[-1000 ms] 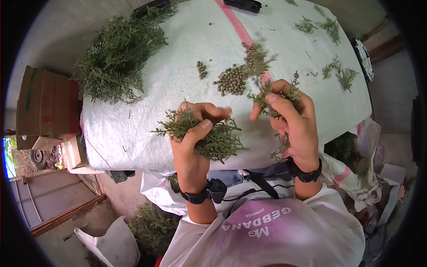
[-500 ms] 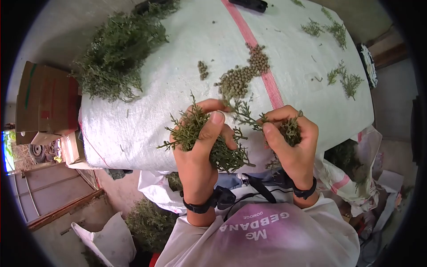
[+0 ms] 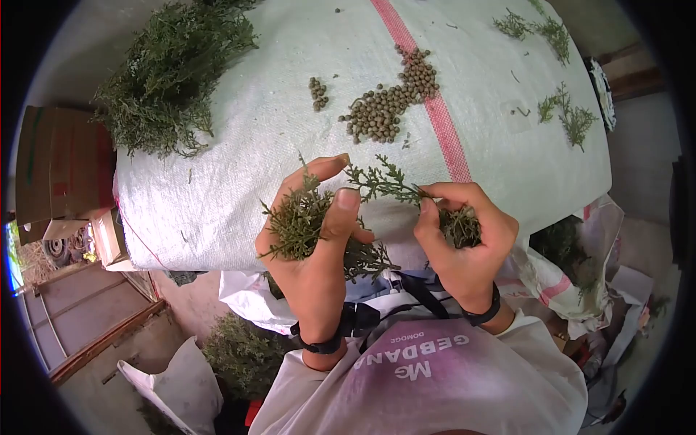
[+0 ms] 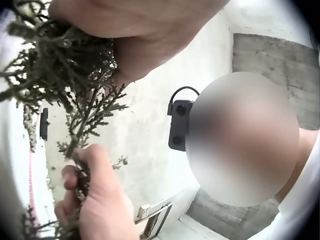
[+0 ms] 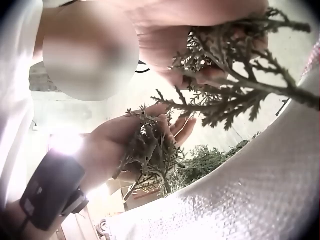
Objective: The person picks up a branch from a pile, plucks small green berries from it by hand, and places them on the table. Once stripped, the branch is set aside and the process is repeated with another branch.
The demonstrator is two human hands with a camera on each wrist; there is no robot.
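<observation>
In the head view my left hand [image 3: 325, 261] holds a bunch of green conifer sprigs [image 3: 293, 226] in its curled fingers, with leafy ends sticking out on both sides. The right hand [image 3: 475, 250] pinches the stem of one sprig [image 3: 384, 183] between thumb and forefinger. That sprig's leafy tip points left, close to the left fingertips. A small clump of greenery [image 3: 462, 228] sits within the right hand's curled fingers. Beyond both hands, a pile of small round brown cones [image 3: 377, 116] lies on the white woven sack [image 3: 239, 196].
A large heap of conifer branches [image 3: 170, 83] lies at the sack's far left, and loose sprigs [image 3: 576, 123] at its right. A cardboard box [image 3: 54, 167] stands left. More greenery [image 3: 243, 355] and open white bags [image 3: 573, 268] are below the sack's near edge.
The right hand has moved down from near the cone pile and now pinches a sprig extended toward the left hand. Both hands are closer to me; the left still holds its bunch.
</observation>
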